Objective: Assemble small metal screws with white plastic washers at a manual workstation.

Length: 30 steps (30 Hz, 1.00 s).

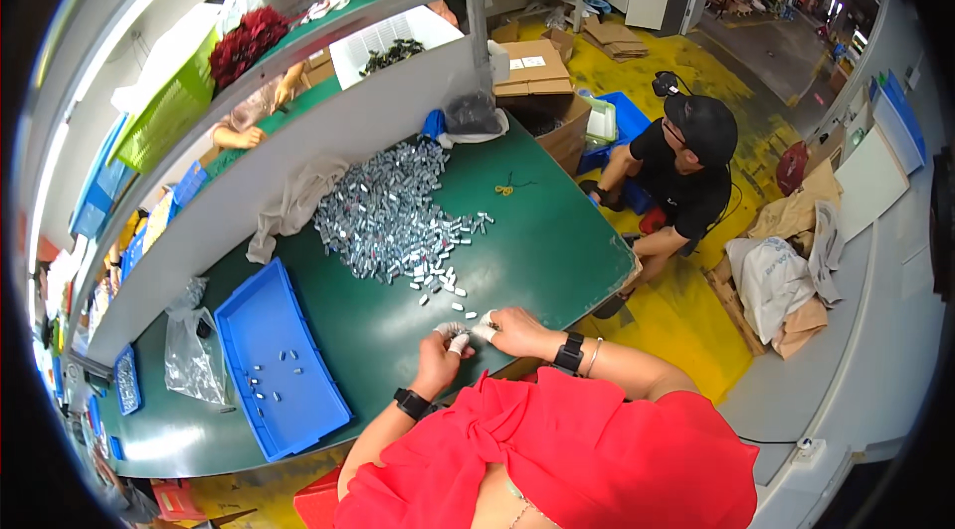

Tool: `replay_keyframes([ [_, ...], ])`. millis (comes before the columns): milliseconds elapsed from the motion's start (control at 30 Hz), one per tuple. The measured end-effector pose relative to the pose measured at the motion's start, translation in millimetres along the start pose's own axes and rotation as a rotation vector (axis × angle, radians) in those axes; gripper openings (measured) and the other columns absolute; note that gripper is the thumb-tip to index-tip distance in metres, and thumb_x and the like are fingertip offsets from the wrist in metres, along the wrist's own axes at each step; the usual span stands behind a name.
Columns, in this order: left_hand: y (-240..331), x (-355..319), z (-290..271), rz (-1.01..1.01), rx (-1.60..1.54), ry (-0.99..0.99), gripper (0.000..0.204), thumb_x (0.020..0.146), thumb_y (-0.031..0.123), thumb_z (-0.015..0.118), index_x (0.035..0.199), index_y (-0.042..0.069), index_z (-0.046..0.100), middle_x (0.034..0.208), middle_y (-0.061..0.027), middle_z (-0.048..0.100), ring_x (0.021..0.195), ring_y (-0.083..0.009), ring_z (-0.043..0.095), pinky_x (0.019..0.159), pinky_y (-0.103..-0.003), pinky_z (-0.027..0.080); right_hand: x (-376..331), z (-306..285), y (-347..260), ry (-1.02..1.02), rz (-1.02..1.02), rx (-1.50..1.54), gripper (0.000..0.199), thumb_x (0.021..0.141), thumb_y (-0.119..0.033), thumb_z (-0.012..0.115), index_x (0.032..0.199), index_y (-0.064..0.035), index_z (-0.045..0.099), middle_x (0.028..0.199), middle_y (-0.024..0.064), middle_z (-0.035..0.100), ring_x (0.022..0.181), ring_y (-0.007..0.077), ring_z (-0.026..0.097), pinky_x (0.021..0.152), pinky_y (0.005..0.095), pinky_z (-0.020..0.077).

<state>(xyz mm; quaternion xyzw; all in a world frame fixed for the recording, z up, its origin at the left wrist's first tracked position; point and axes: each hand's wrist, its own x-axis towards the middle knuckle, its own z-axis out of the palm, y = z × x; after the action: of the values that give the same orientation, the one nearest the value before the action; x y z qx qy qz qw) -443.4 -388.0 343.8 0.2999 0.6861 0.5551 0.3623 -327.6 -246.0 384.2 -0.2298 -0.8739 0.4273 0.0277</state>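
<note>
Close together at the near edge of the green table (pixel 542 260), both hands have white covers on some fingertips. My left hand (pixel 436 362) is closed in a pinch, and what it holds is too small to make out. Beside it on the right, my right hand (pixel 519 332) is also pinched, its fingertips pointing toward the left hand. Just beyond them lie a few loose small silver metal pieces (pixel 470 315). Farther off spreads a large heap of the same pieces (pixel 388 201). A shallow blue tray (pixel 323 362) to the left holds several of them.
A clear plastic bag (pixel 194 360) and a small blue tray (pixel 127 380) lie at the far left. A crumpled white cloth (pixel 298 201) rests by the grey divider (pixel 199 260). A person in black (pixel 686 171) sits beyond the table's right edge, near cardboard boxes (pixel 557 121).
</note>
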Motion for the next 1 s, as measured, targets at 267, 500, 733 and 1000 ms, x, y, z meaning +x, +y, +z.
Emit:
replay_keyframes([
  [267,38,18,53,0.279,0.593,-0.107,0.013,0.076,0.008,0.061,0.089,0.003,0.062,0.069,-0.0199,0.057,0.060,-0.0326,0.057,0.054,-0.038,0.045,-2,-38,59,-0.118,-0.063,0.088,0.031,0.080,-0.033,0.057,0.079,-0.0029,0.065,0.070,0.0212,0.060,0.069,0.0361,0.059,0.062,0.0414,0.0452],
  [500,46,22,61,0.341,0.831,-0.058,0.012,0.076,0.013,0.062,0.084,0.004,0.063,0.065,-0.0192,0.055,0.062,-0.0354,0.056,0.053,-0.041,0.044,15,-34,77,-0.207,-0.074,0.212,0.035,0.082,-0.036,0.056,0.073,-0.0037,0.065,0.065,0.0178,0.060,0.063,0.0269,0.060,0.060,0.0372,0.0442],
  [733,44,-3,52,0.420,0.898,-0.002,0.013,0.077,0.014,0.061,0.087,0.007,0.063,0.071,-0.0171,0.057,0.060,-0.0342,0.056,0.053,-0.041,0.045,11,-26,68,-0.454,0.062,0.343,0.035,0.083,-0.037,0.055,0.076,-0.0048,0.066,0.063,0.0144,0.060,0.060,0.0259,0.058,0.058,0.0361,0.0430],
  [1000,21,-30,-16,0.380,0.893,-0.085,0.015,0.078,0.015,0.058,0.089,0.006,0.062,0.072,-0.0174,0.058,0.061,-0.0352,0.056,0.055,-0.043,0.045,-5,25,21,0.055,-0.207,0.239,0.037,0.080,-0.040,0.057,0.073,-0.0057,0.066,0.066,0.0169,0.061,0.065,0.0323,0.061,0.060,0.0396,0.0449],
])
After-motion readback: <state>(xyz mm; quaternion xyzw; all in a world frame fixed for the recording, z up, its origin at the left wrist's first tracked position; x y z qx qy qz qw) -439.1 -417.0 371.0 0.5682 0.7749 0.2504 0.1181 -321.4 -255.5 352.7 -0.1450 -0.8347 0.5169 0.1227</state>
